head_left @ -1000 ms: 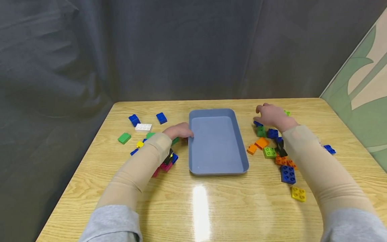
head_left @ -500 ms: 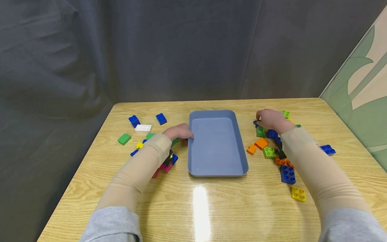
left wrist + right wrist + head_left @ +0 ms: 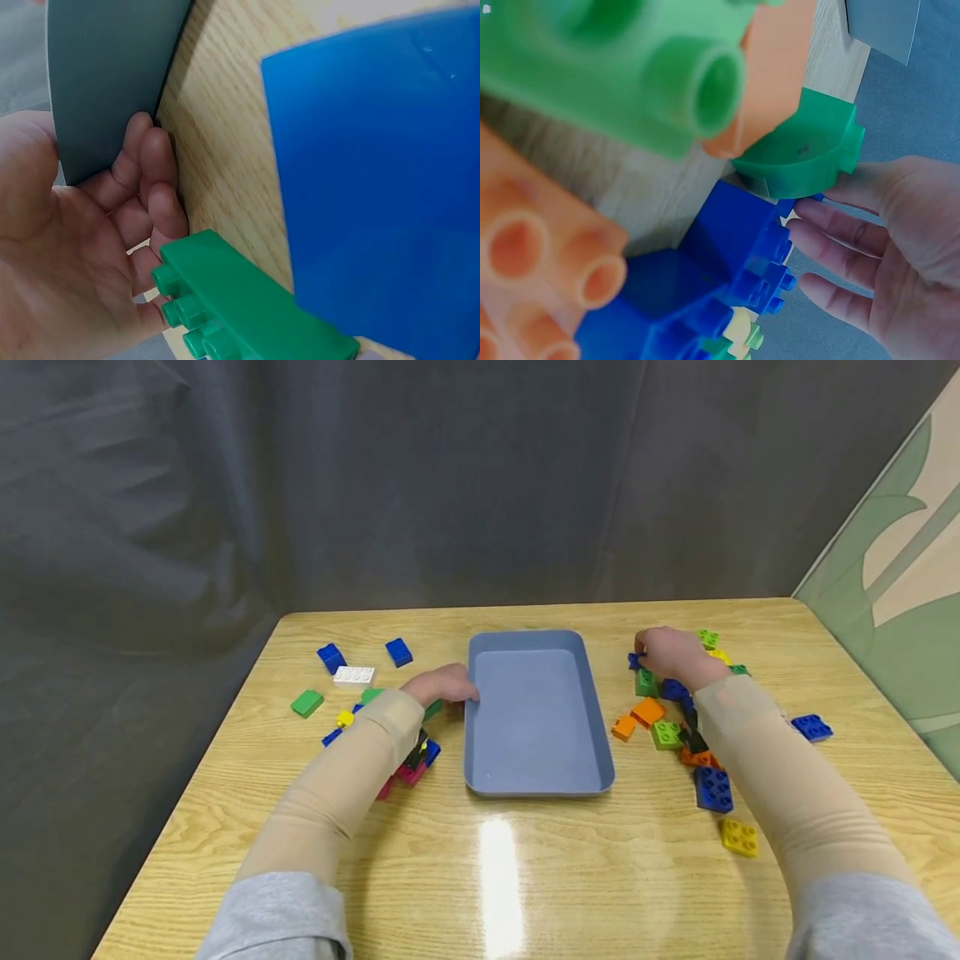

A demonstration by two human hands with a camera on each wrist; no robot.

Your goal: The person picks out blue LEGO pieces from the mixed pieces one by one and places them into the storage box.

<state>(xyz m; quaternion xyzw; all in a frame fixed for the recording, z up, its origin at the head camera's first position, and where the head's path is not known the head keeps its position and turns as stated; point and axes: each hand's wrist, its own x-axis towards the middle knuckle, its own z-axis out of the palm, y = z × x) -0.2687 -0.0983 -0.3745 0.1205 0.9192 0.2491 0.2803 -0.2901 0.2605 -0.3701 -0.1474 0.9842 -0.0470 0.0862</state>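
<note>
Two sleeved arms reach forward over a wooden table (image 3: pixel 525 877) toward a shallow blue-grey tray (image 3: pixel 534 777) that lies flat at its middle. Nearest on the right lie a yellow brick (image 3: pixel 739 837) and a dark blue brick (image 3: pixel 712 788). Left of the tray, the left hand (image 3: pixel 444 685) rests against the tray's left wall, its fingers (image 3: pixel 154 187) loosely curled and touching the wall, holding nothing. A green brick (image 3: pixel 247 300) lies just beside it. Farther right, the right hand (image 3: pixel 671 653) sits among a cluster of bricks, its fingertips (image 3: pixel 817 210) on a small blue brick (image 3: pixel 636 660); whether it pinches it cannot be told. Beyond the left hand lie a white brick (image 3: pixel 354 676) and two blue bricks (image 3: pixel 399 652).
</note>
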